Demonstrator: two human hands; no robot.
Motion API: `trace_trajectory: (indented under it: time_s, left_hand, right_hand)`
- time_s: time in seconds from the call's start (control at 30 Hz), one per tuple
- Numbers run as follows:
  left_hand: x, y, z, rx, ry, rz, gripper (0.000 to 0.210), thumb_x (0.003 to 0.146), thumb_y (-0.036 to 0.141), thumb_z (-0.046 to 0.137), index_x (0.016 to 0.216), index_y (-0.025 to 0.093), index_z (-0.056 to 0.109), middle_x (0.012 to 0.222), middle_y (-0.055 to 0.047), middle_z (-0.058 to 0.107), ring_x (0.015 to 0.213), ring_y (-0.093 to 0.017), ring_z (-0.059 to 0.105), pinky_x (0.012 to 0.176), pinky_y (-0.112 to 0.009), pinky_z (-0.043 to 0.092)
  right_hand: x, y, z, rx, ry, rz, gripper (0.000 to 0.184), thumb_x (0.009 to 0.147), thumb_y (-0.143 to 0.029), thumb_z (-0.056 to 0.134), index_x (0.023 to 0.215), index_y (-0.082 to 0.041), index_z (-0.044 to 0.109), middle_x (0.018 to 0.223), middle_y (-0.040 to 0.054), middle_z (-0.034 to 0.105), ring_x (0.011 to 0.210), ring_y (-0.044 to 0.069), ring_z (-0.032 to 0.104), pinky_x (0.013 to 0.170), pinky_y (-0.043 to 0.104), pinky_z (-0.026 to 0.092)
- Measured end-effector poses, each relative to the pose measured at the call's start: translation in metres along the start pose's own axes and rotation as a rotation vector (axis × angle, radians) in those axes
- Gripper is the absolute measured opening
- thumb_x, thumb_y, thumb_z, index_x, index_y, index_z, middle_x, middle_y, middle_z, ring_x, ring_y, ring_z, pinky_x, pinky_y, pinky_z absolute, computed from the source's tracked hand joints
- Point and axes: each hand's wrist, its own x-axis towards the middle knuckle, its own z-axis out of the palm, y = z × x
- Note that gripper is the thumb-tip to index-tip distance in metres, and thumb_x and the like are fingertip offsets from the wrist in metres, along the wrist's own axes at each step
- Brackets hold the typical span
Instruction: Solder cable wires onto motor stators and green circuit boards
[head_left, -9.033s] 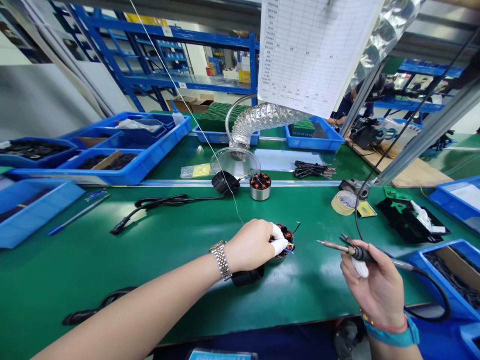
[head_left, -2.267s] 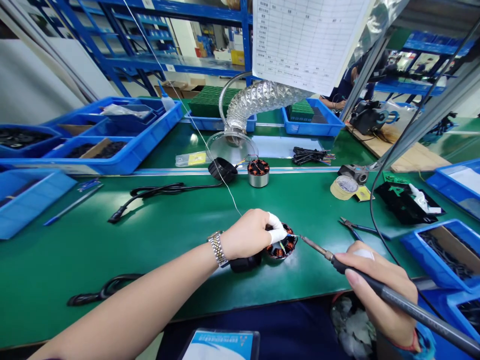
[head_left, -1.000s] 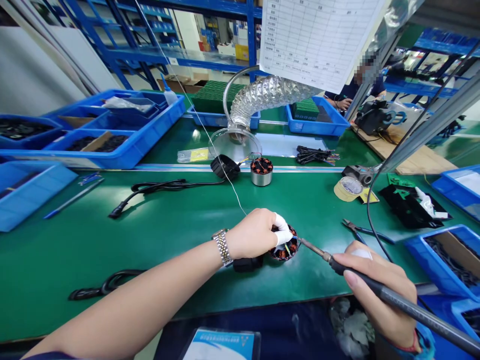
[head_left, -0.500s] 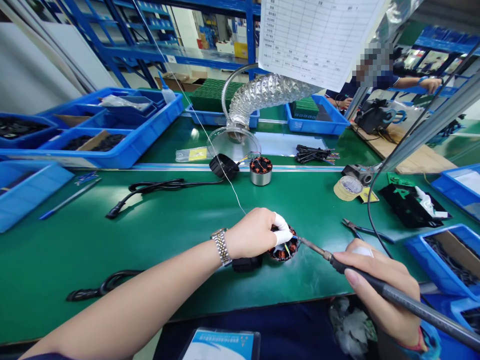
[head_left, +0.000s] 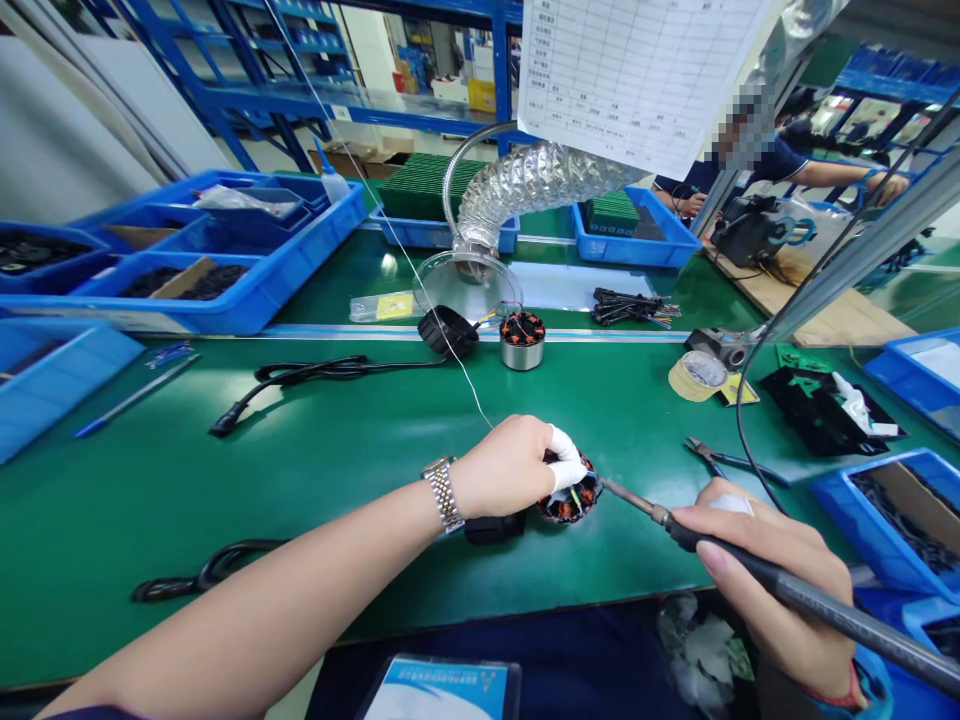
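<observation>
My left hand (head_left: 517,460), with white finger covers on thumb and forefinger, pinches a thin blue wire (head_left: 591,474) at the upper rim of a motor stator (head_left: 568,505) with copper windings. A thin solder wire (head_left: 469,378) comes down from above and disappears behind this hand. In my right hand (head_left: 772,580) is a soldering iron (head_left: 720,555), held like a pen. Its tip meets the stator's right edge beside the blue wire. A black housing (head_left: 495,528) lies under my left wrist, partly hidden. My left fingers cover part of the stator.
Further back stand a second stator on a silver ring (head_left: 522,345) and a black round cap (head_left: 448,332) with its power cord. Cutting pliers (head_left: 731,462) and a tape roll (head_left: 697,375) lie to the right. A foil duct (head_left: 532,190) hangs behind; blue bins (head_left: 247,300) flank the bench.
My right hand has shifted very slightly right and down, while the iron's tip stays at the stator. My left hand holds its place. A co-worker's outstretched arm at the back right has moved.
</observation>
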Motion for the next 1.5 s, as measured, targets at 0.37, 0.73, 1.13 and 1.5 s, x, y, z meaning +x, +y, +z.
trace_trajectory:
  time_s: [0.37, 0.73, 1.13, 1.5]
  left_hand:
    - [-0.0010, -0.0023, 0.0013, -0.005, -0.011, 0.019, 0.023, 0.074, 0.034, 0.053, 0.070, 0.015, 0.067, 0.078, -0.004, 0.069, 0.073, -0.018, 0.062, 0.067, -0.025, 0.045]
    - [-0.0019, -0.0023, 0.0012, 0.025, -0.010, 0.030, 0.024, 0.074, 0.034, 0.053, 0.072, 0.015, 0.068, 0.078, -0.004, 0.069, 0.073, -0.018, 0.062, 0.067, -0.025, 0.046]
    - [-0.0005, -0.0015, -0.0001, 0.041, 0.005, 0.025, 0.023, 0.074, 0.034, 0.053, 0.070, 0.016, 0.067, 0.077, -0.004, 0.069, 0.072, -0.018, 0.062, 0.066, -0.025, 0.046]
    - [-0.0004, -0.0030, 0.0003, 0.039, -0.001, 0.032, 0.023, 0.074, 0.033, 0.053, 0.071, 0.016, 0.068, 0.078, -0.004, 0.069, 0.072, -0.017, 0.062, 0.067, -0.024, 0.046]
  right_hand:
    - [0.0011, 0.0026, 0.0017, 0.029, 0.025, 0.020, 0.030, 0.076, -0.007, 0.053, 0.102, -0.019, 0.063, 0.072, 0.0037, 0.058, 0.065, 0.015, 0.052, 0.056, 0.029, 0.039]
    - [0.0009, 0.0029, -0.0006, 0.045, 0.030, 0.024, 0.029, 0.077, -0.007, 0.054, 0.102, -0.019, 0.063, 0.076, 0.0037, 0.060, 0.070, 0.015, 0.053, 0.061, 0.029, 0.041]
    - [0.0028, 0.0015, -0.0011, 0.046, 0.022, 0.022, 0.029, 0.077, -0.007, 0.054, 0.102, -0.020, 0.063, 0.078, 0.0025, 0.060, 0.071, 0.014, 0.053, 0.065, 0.030, 0.041]
    - [0.0030, 0.0028, -0.0014, 0.019, 0.041, 0.030, 0.028, 0.078, -0.009, 0.055, 0.101, -0.022, 0.064, 0.082, 0.0018, 0.063, 0.075, 0.014, 0.056, 0.070, 0.030, 0.042]
